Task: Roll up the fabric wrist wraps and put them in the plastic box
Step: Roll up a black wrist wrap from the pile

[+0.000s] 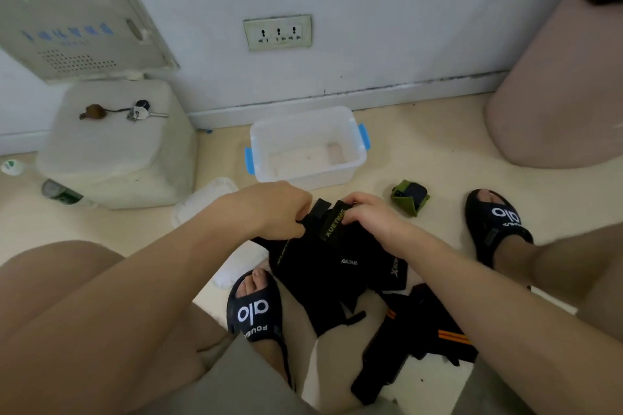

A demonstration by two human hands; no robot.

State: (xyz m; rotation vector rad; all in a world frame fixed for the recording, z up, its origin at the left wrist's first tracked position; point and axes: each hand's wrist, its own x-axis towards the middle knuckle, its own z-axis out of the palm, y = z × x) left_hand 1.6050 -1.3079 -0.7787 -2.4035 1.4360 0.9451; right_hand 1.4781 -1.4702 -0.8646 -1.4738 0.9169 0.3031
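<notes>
A black wrist wrap with yellow lettering (332,229) is held over the floor between my feet. My left hand (279,209) grips its left end, and my right hand (371,216) pinches the top edge at the right. More black wraps (340,266) lie piled under it. A black wrap with orange stripes (421,333) trails toward me at the lower right. A rolled green and black wrap (409,196) sits on the floor to the right. The clear plastic box (359,158) with blue latches stands open just beyond my hands.
A large white container (114,152) with keys (141,111) on top stands at the left wall. The box lid (202,199) lies left of my hands. My sandalled feet (253,310) flank the pile. A pink rounded object (556,94) fills the right.
</notes>
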